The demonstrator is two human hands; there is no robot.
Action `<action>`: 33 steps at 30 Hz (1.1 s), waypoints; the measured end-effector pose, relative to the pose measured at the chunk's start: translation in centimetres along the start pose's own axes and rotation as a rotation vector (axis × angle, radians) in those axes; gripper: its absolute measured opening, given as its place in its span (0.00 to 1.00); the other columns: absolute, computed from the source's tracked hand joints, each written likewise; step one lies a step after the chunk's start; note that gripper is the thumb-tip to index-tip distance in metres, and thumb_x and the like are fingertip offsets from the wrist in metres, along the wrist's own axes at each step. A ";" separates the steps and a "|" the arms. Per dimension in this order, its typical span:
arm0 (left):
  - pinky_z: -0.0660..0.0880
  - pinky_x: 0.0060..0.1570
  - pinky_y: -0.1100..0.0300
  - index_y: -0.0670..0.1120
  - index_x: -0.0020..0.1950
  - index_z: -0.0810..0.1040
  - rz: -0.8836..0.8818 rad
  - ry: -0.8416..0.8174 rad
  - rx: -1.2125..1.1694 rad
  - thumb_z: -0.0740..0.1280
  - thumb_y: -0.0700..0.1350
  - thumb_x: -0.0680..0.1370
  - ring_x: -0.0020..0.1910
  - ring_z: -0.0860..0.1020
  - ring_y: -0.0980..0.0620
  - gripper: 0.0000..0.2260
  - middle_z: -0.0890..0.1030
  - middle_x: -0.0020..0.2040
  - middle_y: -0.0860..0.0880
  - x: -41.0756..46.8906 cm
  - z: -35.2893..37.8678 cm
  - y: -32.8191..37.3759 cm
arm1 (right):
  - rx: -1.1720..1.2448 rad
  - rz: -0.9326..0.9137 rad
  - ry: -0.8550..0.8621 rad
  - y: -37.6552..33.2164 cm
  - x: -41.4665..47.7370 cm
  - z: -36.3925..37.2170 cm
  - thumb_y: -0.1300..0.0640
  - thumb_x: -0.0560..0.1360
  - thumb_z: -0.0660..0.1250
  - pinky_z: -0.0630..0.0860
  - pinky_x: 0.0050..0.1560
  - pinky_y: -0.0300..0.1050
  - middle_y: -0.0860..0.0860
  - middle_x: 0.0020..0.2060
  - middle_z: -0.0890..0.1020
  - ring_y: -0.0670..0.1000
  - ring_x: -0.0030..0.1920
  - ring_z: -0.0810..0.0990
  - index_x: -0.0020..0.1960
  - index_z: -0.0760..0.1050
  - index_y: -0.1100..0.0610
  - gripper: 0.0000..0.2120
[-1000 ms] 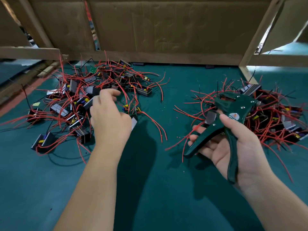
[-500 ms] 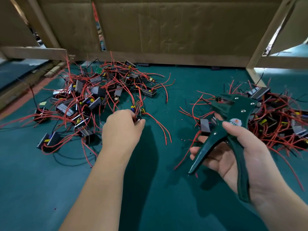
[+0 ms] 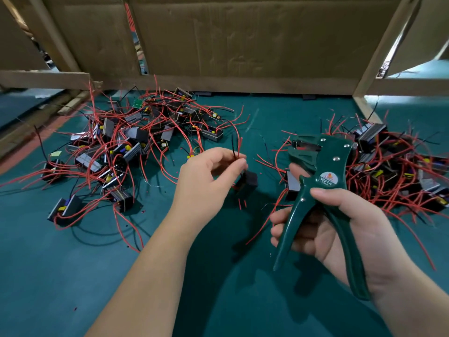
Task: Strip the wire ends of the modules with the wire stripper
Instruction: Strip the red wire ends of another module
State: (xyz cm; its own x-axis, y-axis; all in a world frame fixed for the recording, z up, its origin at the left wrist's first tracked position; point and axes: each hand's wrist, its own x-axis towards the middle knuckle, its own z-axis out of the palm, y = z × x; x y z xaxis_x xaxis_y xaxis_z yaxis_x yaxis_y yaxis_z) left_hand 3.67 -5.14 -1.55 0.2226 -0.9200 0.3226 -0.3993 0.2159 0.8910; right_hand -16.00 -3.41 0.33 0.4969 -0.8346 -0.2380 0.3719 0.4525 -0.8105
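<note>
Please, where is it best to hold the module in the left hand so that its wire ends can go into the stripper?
Probably as now: the left hand pinches the red and black wires just below their tips, from the left, with the module hanging beneath. The short upright ends stay free toward the wire stripper in the right hand. Holding the dangling body would leave the wires floppy.

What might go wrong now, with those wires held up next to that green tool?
The left hand pinches the wire ends close to their tips, so a finger might get nipped by the wire stripper in the right hand. The module dangles freely and might swing, pulling the wires askew. The loose piles nearby might snag it.
</note>
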 end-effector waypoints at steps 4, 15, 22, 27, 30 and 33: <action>0.75 0.46 0.68 0.48 0.50 0.81 -0.053 0.002 -0.337 0.65 0.37 0.79 0.44 0.83 0.58 0.08 0.85 0.41 0.52 -0.3 0.6 1.0 | 0.007 0.014 -0.114 0.1 -0.2 0.1 0.50 0.57 0.76 0.80 0.39 0.55 0.68 0.39 0.81 0.63 0.36 0.82 0.63 0.76 0.49 0.34; 0.72 0.32 0.70 0.47 0.50 0.78 -0.086 -0.014 -0.469 0.62 0.38 0.80 0.29 0.73 0.60 0.07 0.81 0.33 0.54 -0.6 0.4 1.8 | 0.046 0.132 -0.182 0.8 0.2 0.6 0.50 0.53 0.79 0.80 0.39 0.57 0.67 0.38 0.80 0.64 0.36 0.82 0.61 0.79 0.56 0.37; 0.69 0.28 0.69 0.49 0.40 0.80 -0.054 -0.021 -0.467 0.68 0.45 0.74 0.28 0.72 0.61 0.04 0.78 0.32 0.55 -0.7 0.6 1.9 | 0.058 0.169 -0.233 1.1 0.2 0.7 0.50 0.55 0.78 0.79 0.41 0.58 0.67 0.38 0.80 0.64 0.36 0.81 0.61 0.78 0.58 0.35; 0.68 0.27 0.69 0.50 0.35 0.80 -0.042 0.015 -0.425 0.70 0.40 0.75 0.24 0.71 0.59 0.10 0.77 0.29 0.56 -0.7 0.5 1.8 | 0.048 0.170 -0.323 0.9 -0.1 0.6 0.49 0.61 0.77 0.78 0.42 0.58 0.66 0.39 0.80 0.65 0.38 0.81 0.63 0.76 0.59 0.33; 0.67 0.27 0.68 0.49 0.37 0.79 -0.004 0.010 -0.382 0.69 0.41 0.75 0.25 0.69 0.59 0.08 0.76 0.28 0.56 -0.7 0.5 1.8 | 0.002 0.145 -0.286 1.1 0.0 0.5 0.48 0.60 0.78 0.78 0.41 0.58 0.67 0.38 0.79 0.65 0.37 0.81 0.60 0.77 0.63 0.32; 0.65 0.25 0.67 0.50 0.36 0.78 0.006 -0.009 -0.339 0.70 0.42 0.75 0.24 0.67 0.59 0.08 0.74 0.25 0.56 -0.7 0.5 1.9 | -0.037 0.121 -0.256 1.4 0.0 0.5 0.46 0.60 0.79 0.78 0.40 0.58 0.67 0.37 0.79 0.65 0.36 0.81 0.51 0.80 0.65 0.29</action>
State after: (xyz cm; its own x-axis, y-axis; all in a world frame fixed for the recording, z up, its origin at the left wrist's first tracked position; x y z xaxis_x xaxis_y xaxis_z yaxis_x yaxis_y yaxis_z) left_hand 2.37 -4.24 -0.27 0.2125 -0.9211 0.3262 -0.0815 0.3159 0.9453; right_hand -15.10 -2.68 -0.53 0.7197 -0.6662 -0.1954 0.2708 0.5285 -0.8046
